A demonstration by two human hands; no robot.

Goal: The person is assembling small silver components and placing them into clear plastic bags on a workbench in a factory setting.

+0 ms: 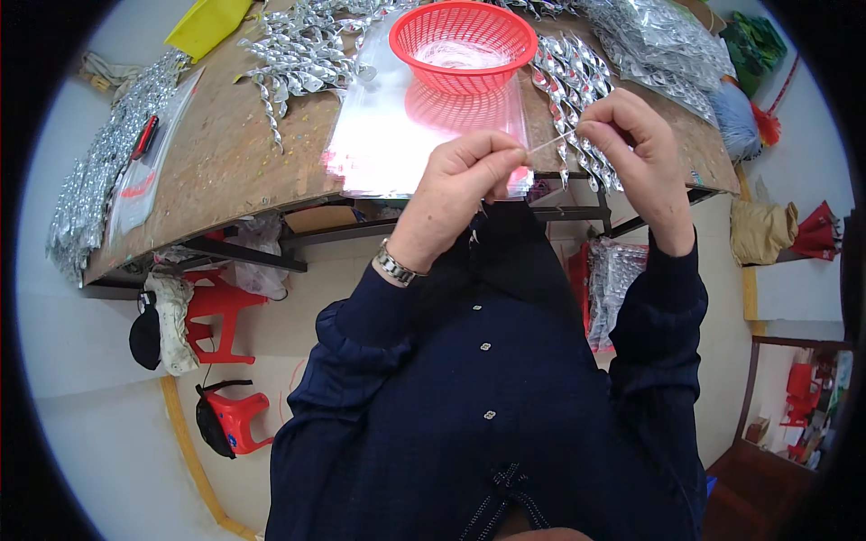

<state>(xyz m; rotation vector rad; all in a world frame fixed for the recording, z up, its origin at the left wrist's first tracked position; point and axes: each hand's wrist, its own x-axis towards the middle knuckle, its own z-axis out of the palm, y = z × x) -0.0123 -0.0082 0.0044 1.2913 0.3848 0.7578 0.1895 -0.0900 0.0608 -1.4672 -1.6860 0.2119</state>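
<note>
A thin white string is stretched between my two hands, above the near edge of the table. One end is pinched between the thumb and forefinger of my left hand. My right hand, raised a little higher, pinches the string with thumb and fingertips. Just beyond sits a red plastic basket with a tangle of white strings inside. It rests on a stack of clear plastic bags. Silver twisted foil spirals lie beside my right hand, and more silver spirals are heaped left of the basket.
On the wooden table are a yellow container, a red box cutter and silver tinsel along the left edge. Bagged silver pieces pile up at the far right. Red stools stand at lower left.
</note>
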